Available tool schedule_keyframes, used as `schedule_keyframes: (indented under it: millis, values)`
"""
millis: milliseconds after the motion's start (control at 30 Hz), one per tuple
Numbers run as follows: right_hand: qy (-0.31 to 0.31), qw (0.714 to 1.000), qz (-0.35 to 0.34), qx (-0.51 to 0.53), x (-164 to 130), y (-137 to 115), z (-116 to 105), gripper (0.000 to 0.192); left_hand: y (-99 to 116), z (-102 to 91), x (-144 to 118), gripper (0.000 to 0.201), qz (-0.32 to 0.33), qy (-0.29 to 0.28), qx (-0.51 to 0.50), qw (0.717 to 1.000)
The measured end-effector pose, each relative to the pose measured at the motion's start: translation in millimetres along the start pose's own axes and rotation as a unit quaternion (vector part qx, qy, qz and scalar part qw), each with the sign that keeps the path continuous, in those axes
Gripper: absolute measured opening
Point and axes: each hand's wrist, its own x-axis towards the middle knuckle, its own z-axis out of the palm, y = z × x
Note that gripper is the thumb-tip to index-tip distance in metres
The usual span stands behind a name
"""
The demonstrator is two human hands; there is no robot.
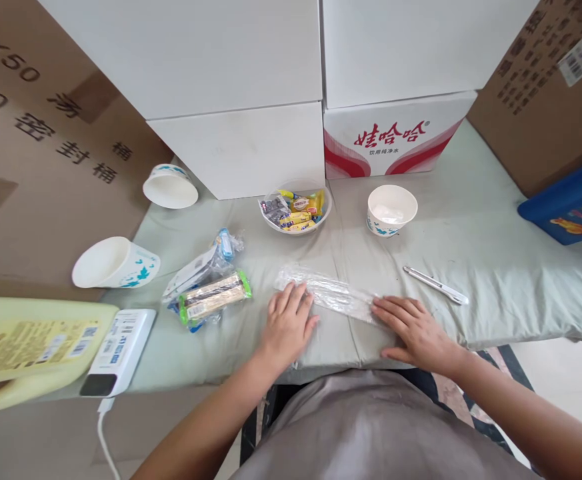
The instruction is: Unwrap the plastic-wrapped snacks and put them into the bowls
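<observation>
Where the grey garment (pixel 371 427) meets the near edge: a tabletop (pixel 495 267) under a pale green cloth, wrinkled and hanging over the side; light floor (pixel 565 380) with dark and pink patterned bands at right
Left hand (pixel 287 323): palm down, fingers extended onto the left end of a clear plastic wrapper (pixel 341 293)
Right hand (pixel 411 330): palm down, fingers stretched out over the wrapper's right end
Wrapper's place: flat and creased on the near middle of the cloth, between the two hands
Left front corner: a white device (pixel 121 347) with a dark screen and a plugged-in cable (pixel 103 433), just beside a pale yellow jug (pixel 35 340)
Green-ended pack (pixel 215 298): on crumpled packaging (pixel 191 275), left of the hands
Slim silver-and-white pen (pixel 435 285): aslant, beyond the right hand
Paper cups: one (pixel 141 267) at left with blue leaves; a farther one (pixel 168 170) seemingly tipped, mouth toward the viewer; a third (pixel 391 228) upright at right, something clear and whitish inside
Bowl (pixel 328 210): yellow, gold and silvery wrapped snacks (pixel 298 217)
Blue container (pixel 571 200): far right, against a brown carton (pixel 535 100)
Back: stacked white boxes (pixel 185 53), one red-lettered box (pixel 395 140) at the bottom right; another brown carton (pixel 71 80) walls the left
</observation>
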Motion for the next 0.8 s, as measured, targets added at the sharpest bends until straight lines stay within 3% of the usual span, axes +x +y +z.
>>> schedule_keyframes:
  millis: [133, 233, 467, 533, 600, 700, 800]
  values:
    - [0.009, 0.998, -0.052, 0.039, -13, -27, 2, 0.04, 30, 2.9, 3, 0.027, 0.036, 0.026, -0.089, 0.995]
    - [0.04, 0.995, -0.076, 0.042, -14, -38, 1, 0.034, 42, 10.6, 6, 0.021, 0.075, 0.031, -0.128, 0.988]
    - [0.058, 0.975, -0.1, 0.188, 22, -42, -39, 0.03, 35, 16.0, -1, 0.021, 0.12, 0.053, -0.22, 0.967]
    - [0.062, 0.965, -0.069, 0.244, 46, -37, -45, 0.027, 31, 17.4, -3, 0.027, 0.116, 0.05, -0.269, 0.955]
    - [0.07, 0.955, 0.01, 0.287, 77, -29, -43, 0.025, 28, 20.8, -5, 0.036, 0.078, 0.054, -0.324, 0.941]
    - [0.052, 0.936, 0.115, 0.33, 128, -18, -28, 0.032, 24, 27.0, -8, 0.049, -0.009, 0.054, -0.39, 0.919]
    - [0.011, 0.943, 0.159, 0.293, 169, -14, -8, 0.04, 23, 30.3, -9, 0.062, -0.03, 0.048, -0.41, 0.91]
